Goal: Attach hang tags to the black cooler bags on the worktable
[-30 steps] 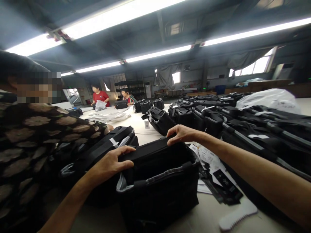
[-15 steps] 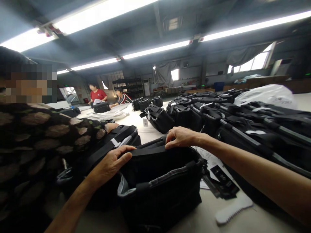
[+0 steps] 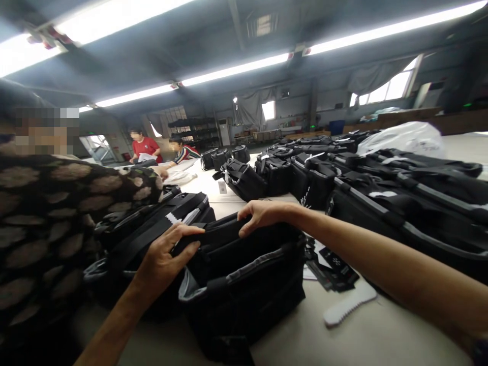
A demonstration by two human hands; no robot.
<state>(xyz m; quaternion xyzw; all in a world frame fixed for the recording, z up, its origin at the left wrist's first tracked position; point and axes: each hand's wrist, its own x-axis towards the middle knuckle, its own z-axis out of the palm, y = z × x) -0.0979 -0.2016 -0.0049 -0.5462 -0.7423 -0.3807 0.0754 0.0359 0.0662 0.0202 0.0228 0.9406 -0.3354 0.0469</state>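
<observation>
A black fabric bag (image 3: pixel 251 295) stands open at its top on the table in front of me, with grey binding along its near rim. My left hand (image 3: pixel 171 249) pinches a wide black strap at the bag's far left side, thumb below and fingers on top. Farther along the same strap, my right hand (image 3: pixel 259 216) curls its fingers and thumb around the band. The bag's inside is dark and its contents cannot be made out. To the left lies another black bag (image 3: pixel 152 239) with a white jagged piece on it.
Black hang tags (image 3: pixel 335 269) and a white serrated strip (image 3: pixel 348 305) lie right of the bag. Many black bags (image 3: pixel 381 203) crowd the right side near a white plastic sack (image 3: pixel 404 140). A person in a flowered top (image 3: pixel 76 203) is close on my left; two others work farther back.
My right hand has shifted left along the strap, closer to my left hand. The view has turned slightly right. The neighbour's arm reaches farther back.
</observation>
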